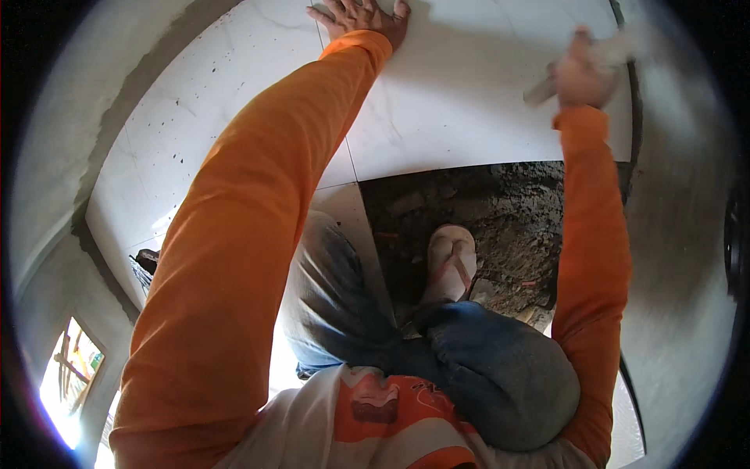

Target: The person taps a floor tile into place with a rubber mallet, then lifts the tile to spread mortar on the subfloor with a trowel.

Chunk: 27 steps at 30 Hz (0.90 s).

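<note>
Orange sleeves (234,211) nearest the camera, reaching forward over white tile (461,102).
In head view, rests left hand (367,23) near left edge of tile, fingers spread, holding nothing visible; grips blurred tool (539,92) in right hand (586,76), cannot tell its kind. Borders dark rough bed (516,205). Looks like tapping or levelling step; probably calls for steady palm, controlled stroke.

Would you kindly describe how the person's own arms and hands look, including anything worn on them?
The left sleeve and right sleeve are both long and orange, each ending in an orange cuff at the wrist. The left hand and right hand wear no gloves; motion blur hides finer detail on the right one.
</note>
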{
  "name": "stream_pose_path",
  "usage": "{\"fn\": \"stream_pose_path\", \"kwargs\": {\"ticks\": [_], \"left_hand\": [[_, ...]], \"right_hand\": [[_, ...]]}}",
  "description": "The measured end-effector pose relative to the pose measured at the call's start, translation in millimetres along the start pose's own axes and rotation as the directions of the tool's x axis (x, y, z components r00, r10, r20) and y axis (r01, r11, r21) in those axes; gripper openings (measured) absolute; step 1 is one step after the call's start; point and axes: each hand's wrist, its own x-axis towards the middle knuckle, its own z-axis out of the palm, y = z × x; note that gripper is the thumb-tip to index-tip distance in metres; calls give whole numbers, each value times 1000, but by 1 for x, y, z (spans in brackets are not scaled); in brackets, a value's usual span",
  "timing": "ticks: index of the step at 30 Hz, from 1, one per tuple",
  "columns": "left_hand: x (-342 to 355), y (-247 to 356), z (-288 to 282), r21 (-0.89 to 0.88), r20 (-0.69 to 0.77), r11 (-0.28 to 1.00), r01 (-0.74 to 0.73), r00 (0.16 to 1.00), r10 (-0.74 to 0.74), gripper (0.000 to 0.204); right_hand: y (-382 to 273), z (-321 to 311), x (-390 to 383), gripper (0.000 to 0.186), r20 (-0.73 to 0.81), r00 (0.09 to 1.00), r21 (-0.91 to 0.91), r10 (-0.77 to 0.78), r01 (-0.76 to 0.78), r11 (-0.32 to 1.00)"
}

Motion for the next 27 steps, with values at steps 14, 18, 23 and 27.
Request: {"fn": "stream_pose_path", "kwargs": {"ticks": [14, 18, 23, 27], "left_hand": [[8, -7, -11, -19, 24, 999, -35, 999, 36, 82], [13, -21, 0, 39, -213, 988, -150, 965, 155, 83], [15, -23, 12, 97, -230, 990, -104, 965, 124, 86], [14, -21, 7, 62, -172, 994, -89, 980, 98, 86]], "right_hand": [[-33, 1, 1, 32, 157, 967, 176, 202, -228, 958], [-24, -2, 0, 31, 142, 950, 86, 277, -291, 953], [5, -2, 7, 35, 46, 997, 79, 53, -57, 995], [3, -10, 8, 34, 174, 939, -162, 295, -268, 950]]}}
